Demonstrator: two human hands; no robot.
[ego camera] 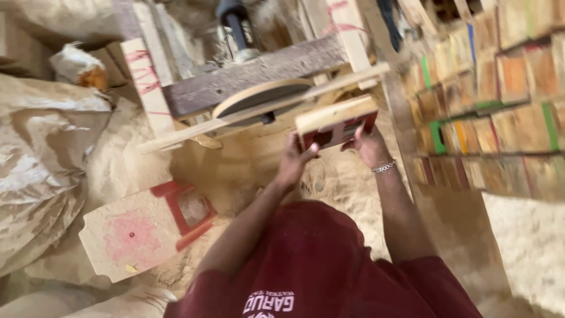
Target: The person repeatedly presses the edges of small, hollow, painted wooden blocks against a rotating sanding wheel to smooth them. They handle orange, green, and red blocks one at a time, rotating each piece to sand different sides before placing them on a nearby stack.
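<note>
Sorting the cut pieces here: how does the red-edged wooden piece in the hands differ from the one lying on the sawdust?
The held piece is gripped by both the left hand and right hand, raised near the sanding disc; the piece on the sawdust lies flat, untouched. The lying piece looks larger, with a pink patch. Both are pale wood with red-edged cutouts.

floor (347, 188): covered in pale sawdust and wood shavings
left side: crumpled tan sacks (41, 153) piled up, dusted with sawdust
right side: stacked wooden blocks (494, 100) with red, green, orange and blue painted edges
top: rough wooden frame (253, 73) of planks, some marked in red
lower left: pale board (135, 235) with a red-painted cut-out
light: soft, even daylight
</note>
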